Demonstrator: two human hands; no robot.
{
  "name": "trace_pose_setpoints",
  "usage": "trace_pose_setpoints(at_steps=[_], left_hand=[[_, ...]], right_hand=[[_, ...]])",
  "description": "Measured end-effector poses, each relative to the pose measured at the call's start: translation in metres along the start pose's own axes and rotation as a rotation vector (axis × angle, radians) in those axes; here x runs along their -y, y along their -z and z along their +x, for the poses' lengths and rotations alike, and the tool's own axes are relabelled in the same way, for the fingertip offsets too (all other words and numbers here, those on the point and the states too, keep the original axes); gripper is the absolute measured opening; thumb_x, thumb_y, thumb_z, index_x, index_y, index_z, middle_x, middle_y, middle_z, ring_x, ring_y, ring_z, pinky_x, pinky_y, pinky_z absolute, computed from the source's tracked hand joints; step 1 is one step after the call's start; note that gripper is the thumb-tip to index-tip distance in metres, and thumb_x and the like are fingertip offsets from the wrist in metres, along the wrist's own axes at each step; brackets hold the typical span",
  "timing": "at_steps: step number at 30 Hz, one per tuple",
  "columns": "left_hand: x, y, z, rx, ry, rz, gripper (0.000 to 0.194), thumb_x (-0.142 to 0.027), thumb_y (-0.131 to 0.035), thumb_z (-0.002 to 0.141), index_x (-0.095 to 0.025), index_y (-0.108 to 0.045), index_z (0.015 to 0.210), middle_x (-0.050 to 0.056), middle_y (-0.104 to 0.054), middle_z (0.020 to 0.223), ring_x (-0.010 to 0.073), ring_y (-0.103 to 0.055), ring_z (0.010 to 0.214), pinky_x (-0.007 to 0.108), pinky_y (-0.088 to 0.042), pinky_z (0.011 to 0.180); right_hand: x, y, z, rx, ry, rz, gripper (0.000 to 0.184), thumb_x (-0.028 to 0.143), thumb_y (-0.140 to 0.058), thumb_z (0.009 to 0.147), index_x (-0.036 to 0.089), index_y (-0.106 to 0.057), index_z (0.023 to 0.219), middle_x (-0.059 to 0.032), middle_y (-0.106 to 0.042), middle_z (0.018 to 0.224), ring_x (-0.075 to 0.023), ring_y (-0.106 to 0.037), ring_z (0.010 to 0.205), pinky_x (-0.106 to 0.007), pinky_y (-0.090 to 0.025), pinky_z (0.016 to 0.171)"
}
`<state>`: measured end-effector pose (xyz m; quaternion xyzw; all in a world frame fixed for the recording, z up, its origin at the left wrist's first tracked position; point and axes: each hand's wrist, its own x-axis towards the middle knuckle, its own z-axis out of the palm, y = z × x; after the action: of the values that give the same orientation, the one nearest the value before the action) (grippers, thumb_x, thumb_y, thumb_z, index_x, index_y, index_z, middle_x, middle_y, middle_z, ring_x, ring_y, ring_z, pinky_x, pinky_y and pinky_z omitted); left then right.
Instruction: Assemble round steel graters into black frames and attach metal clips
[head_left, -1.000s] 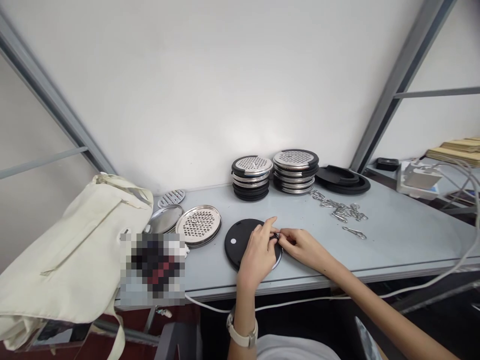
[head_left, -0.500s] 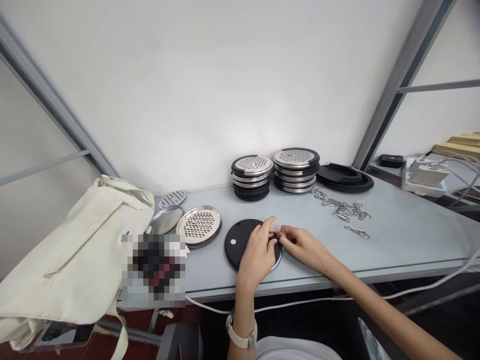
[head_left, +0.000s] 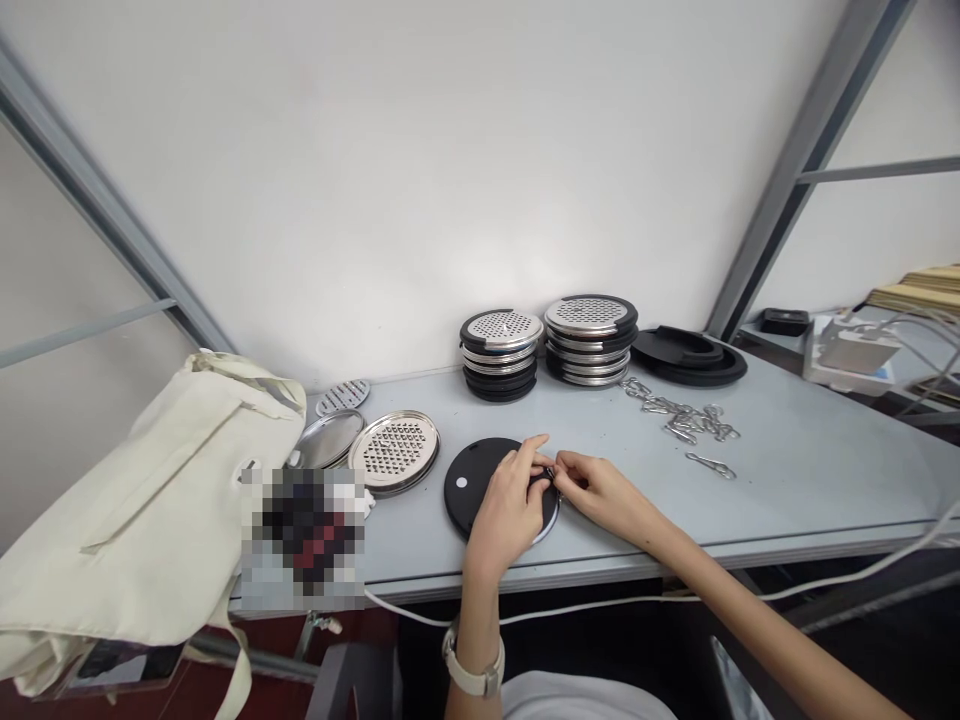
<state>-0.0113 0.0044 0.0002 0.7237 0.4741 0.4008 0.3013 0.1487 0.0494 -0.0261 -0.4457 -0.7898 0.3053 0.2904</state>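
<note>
A black round disc (head_left: pixel 480 465) with a white dot lies on the table, close to its front edge. My left hand (head_left: pixel 510 505) rests over the disc's right part, its index finger raised and its thumb and other fingers closed at the right rim. Right at that rim, my right hand (head_left: pixel 589 490) pinches something small and dark, mostly hidden by the fingertips; the two hands nearly touch there. To the right lie several loose metal snap hooks (head_left: pixel 686 420) in a heap, with a single snap hook (head_left: pixel 710 465) nearer to me.
Behind the disc stand two stacks of round graters, a left stack (head_left: pixel 501 358) and a right stack (head_left: pixel 590 342). Black round parts (head_left: pixel 690 358) lie beside them. Loose grater plates (head_left: pixel 394 452) are at left, near a cream bag (head_left: pixel 157 500). A white cable (head_left: pixel 600 605) runs along the front.
The whole view shifts slightly left. Both hands stay at the disc's right rim, with only slight finger movement.
</note>
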Motion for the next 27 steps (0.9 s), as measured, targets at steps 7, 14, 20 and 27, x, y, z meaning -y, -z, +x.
trace_pose_setpoints(at_steps=[7, 14, 20, 27], left_hand=[[0.0001, 0.0036, 0.0009, 0.027, 0.001, -0.007, 0.052, -0.004, -0.043, 0.085, -0.028, -0.044, 0.130, 0.002, -0.064, 0.108, 0.0155, -0.058, 0.101, 0.033, -0.044, 0.097], [0.0007, 0.0025, 0.0004, 0.017, 0.002, 0.000, 0.051, -0.004, -0.043, 0.085, -0.028, -0.044, 0.131, 0.003, -0.063, 0.108, 0.0156, -0.058, 0.100, 0.034, -0.044, 0.097], [0.0003, 0.0027, -0.0002, 0.021, 0.002, 0.007, 0.050, -0.004, -0.042, 0.085, -0.027, -0.044, 0.130, 0.003, -0.063, 0.109, 0.0159, -0.058, 0.101, 0.034, -0.044, 0.098], [-0.0024, 0.0040, -0.0010, 0.026, 0.001, -0.007, 0.047, -0.003, -0.041, 0.084, -0.025, -0.045, 0.125, 0.004, -0.064, 0.108, 0.0157, -0.058, 0.101, 0.034, -0.044, 0.097]], right_hand=[[0.0023, 0.0002, -0.0028, 0.005, 0.011, -0.049, 0.023, 0.029, -0.040, 0.088, 0.021, -0.037, 0.066, 0.0048, -0.046, 0.057, -0.0110, -0.043, 0.053, -0.023, -0.029, 0.053], [0.0034, -0.0001, -0.0023, 0.012, 0.016, -0.147, 0.024, 0.030, -0.039, 0.089, 0.021, -0.040, 0.067, 0.0038, -0.049, 0.056, -0.0117, -0.045, 0.051, -0.023, -0.028, 0.053], [0.0016, -0.0010, -0.0007, 0.006, 0.018, -0.167, 0.024, 0.030, -0.039, 0.089, 0.021, -0.042, 0.067, 0.0030, -0.052, 0.057, -0.0119, -0.047, 0.052, -0.023, -0.029, 0.054], [0.0043, 0.0002, -0.0022, 0.011, 0.026, -0.158, 0.022, 0.028, -0.039, 0.087, 0.021, -0.040, 0.066, 0.0039, -0.048, 0.055, -0.0117, -0.045, 0.050, -0.023, -0.028, 0.053]])
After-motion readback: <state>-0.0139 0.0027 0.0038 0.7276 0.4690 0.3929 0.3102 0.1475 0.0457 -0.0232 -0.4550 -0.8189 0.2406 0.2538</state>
